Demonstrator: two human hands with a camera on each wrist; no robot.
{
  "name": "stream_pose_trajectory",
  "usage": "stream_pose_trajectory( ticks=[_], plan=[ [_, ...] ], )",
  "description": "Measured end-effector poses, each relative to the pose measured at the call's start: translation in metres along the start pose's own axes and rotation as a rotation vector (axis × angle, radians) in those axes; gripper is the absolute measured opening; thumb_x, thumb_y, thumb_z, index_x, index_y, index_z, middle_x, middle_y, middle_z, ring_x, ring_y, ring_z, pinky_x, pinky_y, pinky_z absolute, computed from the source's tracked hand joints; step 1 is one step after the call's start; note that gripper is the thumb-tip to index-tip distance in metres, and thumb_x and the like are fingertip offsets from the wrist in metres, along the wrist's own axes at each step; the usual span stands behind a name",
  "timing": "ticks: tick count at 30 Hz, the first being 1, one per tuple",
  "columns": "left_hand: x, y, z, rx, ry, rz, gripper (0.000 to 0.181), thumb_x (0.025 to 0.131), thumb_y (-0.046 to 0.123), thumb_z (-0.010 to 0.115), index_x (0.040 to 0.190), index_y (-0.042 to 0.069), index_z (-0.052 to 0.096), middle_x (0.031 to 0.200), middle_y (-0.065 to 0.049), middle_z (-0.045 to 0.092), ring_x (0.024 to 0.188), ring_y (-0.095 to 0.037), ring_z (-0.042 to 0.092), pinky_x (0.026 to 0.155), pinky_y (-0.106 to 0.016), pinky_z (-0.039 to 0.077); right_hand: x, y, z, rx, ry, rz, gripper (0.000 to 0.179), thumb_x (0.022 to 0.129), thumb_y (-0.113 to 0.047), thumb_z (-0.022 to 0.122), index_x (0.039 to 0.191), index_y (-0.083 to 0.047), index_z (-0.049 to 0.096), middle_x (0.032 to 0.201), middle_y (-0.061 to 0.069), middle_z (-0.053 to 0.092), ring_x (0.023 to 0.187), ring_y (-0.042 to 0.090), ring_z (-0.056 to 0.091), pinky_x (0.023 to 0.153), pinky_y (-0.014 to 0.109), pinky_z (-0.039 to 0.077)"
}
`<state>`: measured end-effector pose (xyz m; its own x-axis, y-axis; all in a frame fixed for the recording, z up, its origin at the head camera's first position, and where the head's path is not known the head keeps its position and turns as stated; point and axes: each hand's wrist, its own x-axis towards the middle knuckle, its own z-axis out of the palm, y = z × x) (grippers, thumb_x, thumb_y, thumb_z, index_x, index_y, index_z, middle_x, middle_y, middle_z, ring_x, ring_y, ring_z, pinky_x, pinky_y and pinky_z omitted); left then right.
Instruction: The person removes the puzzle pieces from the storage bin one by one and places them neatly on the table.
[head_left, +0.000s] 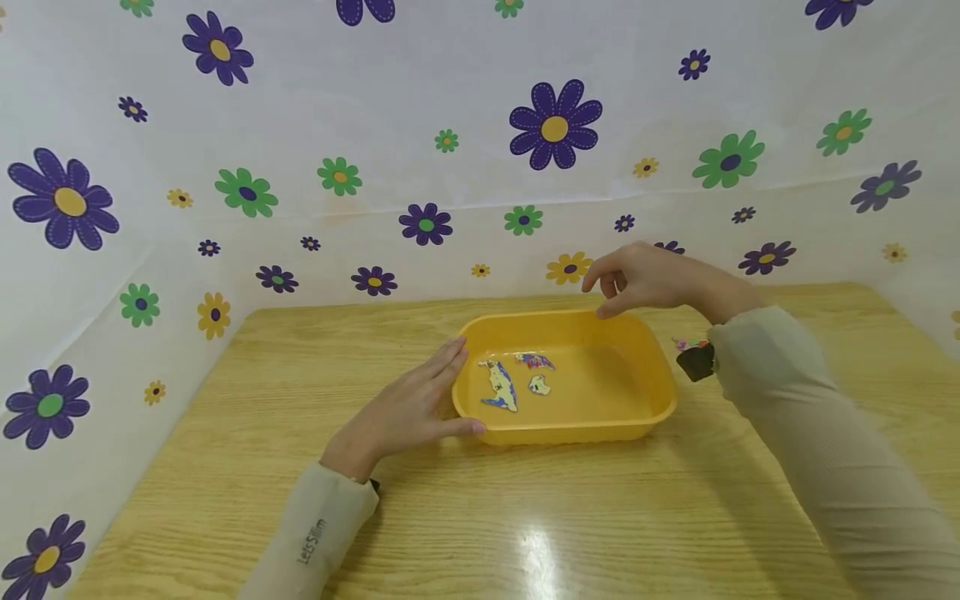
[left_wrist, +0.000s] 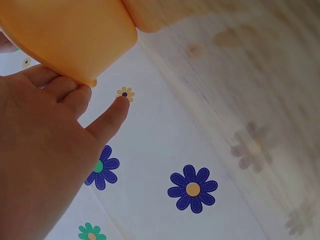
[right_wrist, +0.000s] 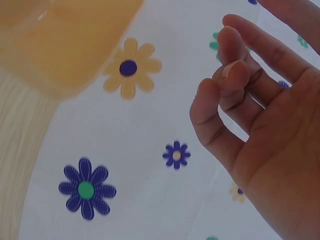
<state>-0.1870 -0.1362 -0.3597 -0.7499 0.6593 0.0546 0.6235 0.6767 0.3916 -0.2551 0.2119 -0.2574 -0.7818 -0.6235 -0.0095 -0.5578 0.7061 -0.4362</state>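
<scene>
A yellow plastic basin [head_left: 570, 433] sits on the wooden table. Inside, toward its left end, lie a long blue-and-cream cutout piece [head_left: 502, 387], a small blue-and-red piece [head_left: 537, 362] and a small cream piece [head_left: 539, 385]. My left hand [head_left: 408, 408] rests against the basin's left end, fingers extended along the rim and thumb near the front corner. In the left wrist view, its fingertips touch the rim [left_wrist: 75, 77]. My right hand [head_left: 648, 277] hovers over the basin's back right edge. Its fingers are loosely bent, and the right wrist view shows nothing between them.
A small colourful item [head_left: 686, 343] lies on the table right of the basin, partly hidden by the black wrist camera [head_left: 697, 363]. A white flower-print sheet [head_left: 480, 175] stands behind the table [head_left: 315, 358] and along its sides.
</scene>
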Motion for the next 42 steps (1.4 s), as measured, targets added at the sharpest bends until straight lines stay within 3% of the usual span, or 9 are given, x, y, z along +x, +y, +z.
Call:
stream_pose_trajectory(
  ticks=[8, 17, 30, 37, 42],
  plan=[
    [0.001, 0.000, 0.000, 0.005, -0.006, -0.003, 0.103, 0.091, 0.055, 0.071, 0.159, -0.003, 0.020, 0.168, -0.012, 0.006, 0.154, -0.028, 0.011, 0.122, -0.045, 0.021, 0.024, -0.008, 0.023, 0.039, -0.083, -0.026, 0.031, 0.086, -0.007, 0.078, 0.115, 0.001, 0.071, 0.079, 0.002, 0.058, 0.075, 0.021, 0.052, 0.068, 0.034, 0.047],
    [0.002, 0.000, 0.002, -0.009, -0.018, -0.013, 0.102, 0.092, 0.055, 0.070, 0.159, -0.002, 0.019, 0.169, -0.012, 0.006, 0.154, -0.027, 0.010, 0.122, -0.046, 0.020, 0.038, -0.010, 0.045, 0.058, -0.207, 0.003, 0.037, 0.086, -0.006, 0.076, 0.122, 0.001, 0.069, 0.078, 0.002, 0.056, 0.074, 0.019, 0.050, 0.068, 0.031, 0.044],
    [0.001, -0.001, 0.002, -0.009, -0.006, -0.011, 0.102, 0.091, 0.055, 0.071, 0.159, -0.002, 0.020, 0.169, -0.012, 0.007, 0.154, -0.027, 0.010, 0.122, -0.046, 0.020, 0.048, -0.012, 0.073, 0.069, -0.330, -0.004, 0.025, 0.081, -0.001, 0.077, 0.104, -0.002, 0.069, 0.074, 0.001, 0.055, 0.068, 0.014, 0.049, 0.063, 0.026, 0.043],
    [0.001, 0.000, 0.001, 0.000, 0.000, 0.003, 0.102, 0.091, 0.054, 0.071, 0.159, -0.004, 0.021, 0.168, -0.014, 0.008, 0.154, -0.028, 0.011, 0.121, -0.046, 0.021, 0.050, -0.009, 0.086, 0.066, -0.356, 0.013, 0.023, 0.079, -0.003, 0.079, 0.100, -0.007, 0.070, 0.080, -0.001, 0.057, 0.074, 0.014, 0.051, 0.067, 0.026, 0.044],
    [0.001, 0.000, 0.000, 0.009, 0.003, 0.004, 0.102, 0.091, 0.054, 0.071, 0.158, -0.004, 0.021, 0.168, -0.014, 0.009, 0.154, -0.028, 0.013, 0.121, -0.046, 0.022, 0.052, -0.010, 0.089, 0.078, -0.344, -0.030, 0.023, 0.079, -0.002, 0.082, 0.099, -0.006, 0.072, 0.077, -0.001, 0.056, 0.071, 0.013, 0.049, 0.062, 0.024, 0.042]
  ],
)
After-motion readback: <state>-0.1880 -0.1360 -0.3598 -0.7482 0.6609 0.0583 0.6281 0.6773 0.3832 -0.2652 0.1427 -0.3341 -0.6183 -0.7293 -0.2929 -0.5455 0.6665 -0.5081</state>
